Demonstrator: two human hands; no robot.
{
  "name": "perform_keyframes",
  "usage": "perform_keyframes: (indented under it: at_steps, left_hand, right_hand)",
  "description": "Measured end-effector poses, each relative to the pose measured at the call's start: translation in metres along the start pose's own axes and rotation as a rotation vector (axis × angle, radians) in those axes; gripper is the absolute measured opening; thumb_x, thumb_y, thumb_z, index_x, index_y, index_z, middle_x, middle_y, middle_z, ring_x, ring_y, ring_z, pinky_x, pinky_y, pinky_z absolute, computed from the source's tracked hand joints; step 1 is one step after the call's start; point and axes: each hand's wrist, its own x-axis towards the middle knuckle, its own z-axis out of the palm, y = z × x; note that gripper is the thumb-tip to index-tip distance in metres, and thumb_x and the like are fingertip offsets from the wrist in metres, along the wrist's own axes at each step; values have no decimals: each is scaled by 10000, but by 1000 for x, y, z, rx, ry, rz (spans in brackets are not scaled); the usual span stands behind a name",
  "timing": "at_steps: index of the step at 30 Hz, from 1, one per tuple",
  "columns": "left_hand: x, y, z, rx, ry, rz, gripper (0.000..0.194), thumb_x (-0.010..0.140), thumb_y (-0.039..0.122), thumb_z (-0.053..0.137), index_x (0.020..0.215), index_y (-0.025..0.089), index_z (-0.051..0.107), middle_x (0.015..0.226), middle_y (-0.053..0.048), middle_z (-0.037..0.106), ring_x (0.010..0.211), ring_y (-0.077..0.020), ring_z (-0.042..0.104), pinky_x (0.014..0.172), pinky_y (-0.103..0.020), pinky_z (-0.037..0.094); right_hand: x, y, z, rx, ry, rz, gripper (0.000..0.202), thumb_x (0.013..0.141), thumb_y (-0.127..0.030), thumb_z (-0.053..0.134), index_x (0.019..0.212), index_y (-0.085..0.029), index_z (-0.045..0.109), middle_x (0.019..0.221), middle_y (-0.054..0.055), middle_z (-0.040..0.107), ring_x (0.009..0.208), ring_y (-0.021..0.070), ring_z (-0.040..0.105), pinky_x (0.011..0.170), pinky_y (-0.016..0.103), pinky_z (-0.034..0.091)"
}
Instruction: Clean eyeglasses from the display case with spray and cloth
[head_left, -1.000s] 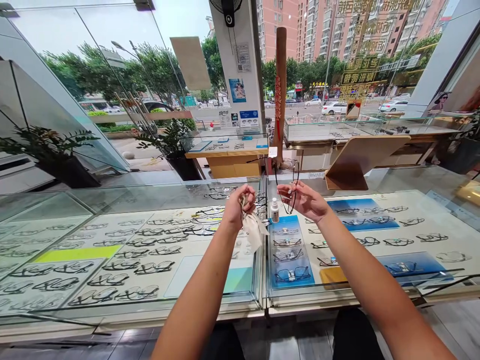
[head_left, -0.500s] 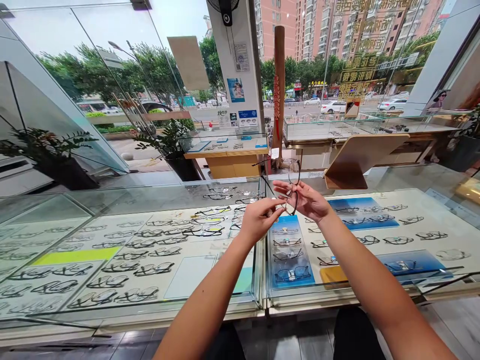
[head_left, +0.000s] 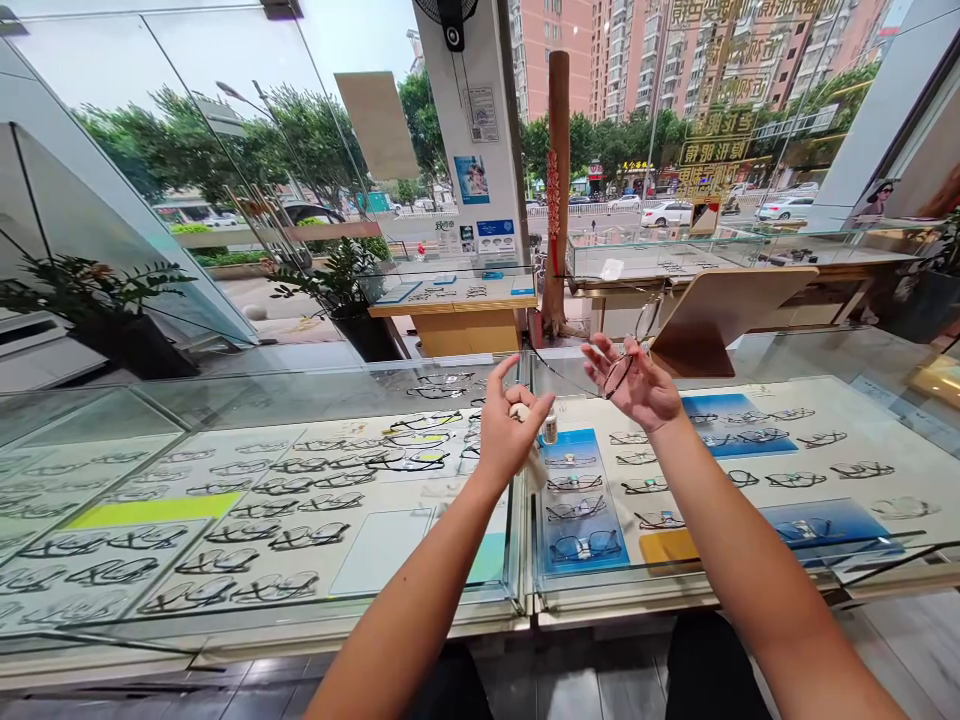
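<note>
A pair of eyeglasses [head_left: 619, 376] with thin dark rims is in my right hand [head_left: 646, 392], which pinches it near the bridge. One lens tilts up past my fingertips. The temples reach out to the left, and a small white tag [head_left: 611, 269] is on the upper one. To the left, my left hand [head_left: 508, 425] is apart from the eyeglasses, its thumb and index finger spread and the other fingers partly curled. A small whitish item [head_left: 551, 428] shows just beyond its thumb; its kind is unclear. Both hands are above the glass display case [head_left: 529, 590].
Rows of eyeglasses [head_left: 307, 537] lie inside the case on the left, and more sit on blue panels [head_left: 585, 550] on the right. A brown stand-like board [head_left: 720, 310] rises at the far edge. Potted plants [head_left: 337, 290], a wooden post [head_left: 556, 190] and another display counter [head_left: 457, 325] are beyond.
My left hand has come off the eyeglasses, moving slightly left with its thumb and index finger spreading. My right hand has shifted right with the eyeglasses, which have turned.
</note>
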Motion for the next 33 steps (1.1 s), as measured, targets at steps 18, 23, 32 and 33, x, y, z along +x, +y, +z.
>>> perform_keyframes:
  at_steps: [18,23,32,33]
  left_hand:
    - [6,-15,8,-78,-463,-709,436,757,405,856,1083,177,676,785,-7,732,456,-60,296,466,-260,155]
    - [12,-14,-1,-119,-322,-530,621,803,537,864,1258,143,710,672,16,658,505,-77,305,519,-252,183]
    - [27,-5,-17,-474,-57,-423,799,651,747,948,1137,145,744,626,98,310,534,-65,217,490,-227,153]
    - [28,-5,-17,-513,-39,-428,791,650,751,948,1126,157,734,645,89,338,542,-69,252,479,-216,177]
  right_hand:
    - [5,-8,-11,-7,73,-47,282,790,-473,931,868,-337,697,1259,-56,800,1293,210,716,1158,423,559]
    - [3,-11,-7,-1,92,-74,229,826,-427,924,875,-331,722,1187,-67,816,1238,178,745,1077,355,606]
    - [5,2,-1,-115,156,-33,317,770,-449,974,863,-287,718,1148,-13,824,1127,185,769,1031,340,619]
    - [5,4,1,-148,160,-29,322,769,-449,977,862,-285,716,1129,-9,823,1116,184,766,1033,337,614]
